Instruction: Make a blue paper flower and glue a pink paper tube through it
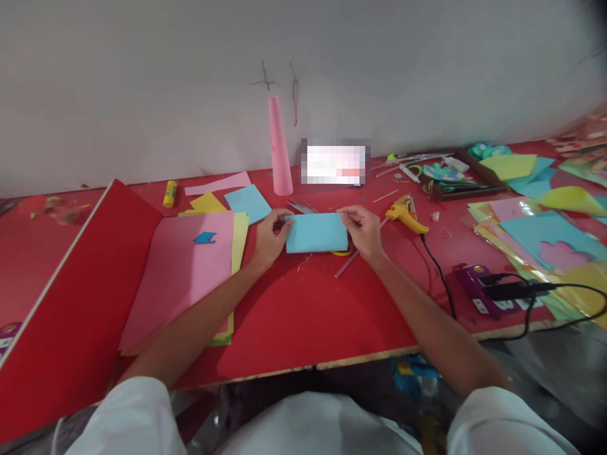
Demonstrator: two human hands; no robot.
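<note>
A folded sheet of light blue paper [317,233] is held up between my two hands, just above the red table. My left hand [274,237] pinches its upper left corner, and my right hand [364,231] grips the upper right corner. Behind the paper lie scissors [301,207], partly hidden, with a bit of yellow handle showing below. A thin translucent glue stick [345,265] rests near my right hand. Beyond stands a tall pink paper cone [281,151].
Left are stacked pink and yellow sheets [190,278], a yellow glue tube [169,194] and an upright red board [85,303]. To the right lie a yellow glue gun [406,213], a purple power strip [484,291] with cables, a dark tray [486,174] and coloured papers [540,227].
</note>
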